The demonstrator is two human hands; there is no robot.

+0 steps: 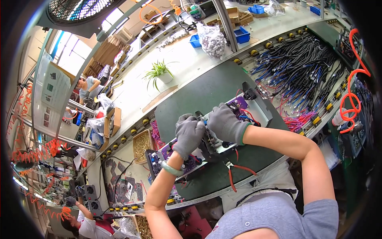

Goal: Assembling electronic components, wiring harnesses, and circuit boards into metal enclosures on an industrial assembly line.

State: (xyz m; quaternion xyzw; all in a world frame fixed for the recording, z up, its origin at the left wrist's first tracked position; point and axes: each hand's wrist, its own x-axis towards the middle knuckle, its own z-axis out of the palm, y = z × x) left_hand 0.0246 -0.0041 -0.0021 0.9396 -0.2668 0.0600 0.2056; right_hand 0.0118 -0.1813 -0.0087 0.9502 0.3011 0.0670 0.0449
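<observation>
My left hand (pixel 190 136), in a grey glove, is closed over the middle of a long metal chassis (pixel 260 115) fitted with circuit boards. Beside it, my right hand (pixel 227 124), gloved too, bends its fingers down into the same middle section. What the fingertips pinch is hidden beneath the gloves. Purple circuit boards (pixel 238 104) with red and black wires show at both ends of the chassis. It lies slantwise on a dark green board (pixel 191 95). Pliers with red handles (pixel 231 175) rest nearer to me, below my right hand.
At right lies a big heap of black cables (pixel 294 67). Small brass-coloured parts fill a box (pixel 142 146) at left. Beyond the green board stand a potted plant (pixel 162 75), a bag of white parts (pixel 212 41) and blue bins (pixel 241 35). An orange coiled hose (pixel 352 99) hangs at right. Co-workers sit at left.
</observation>
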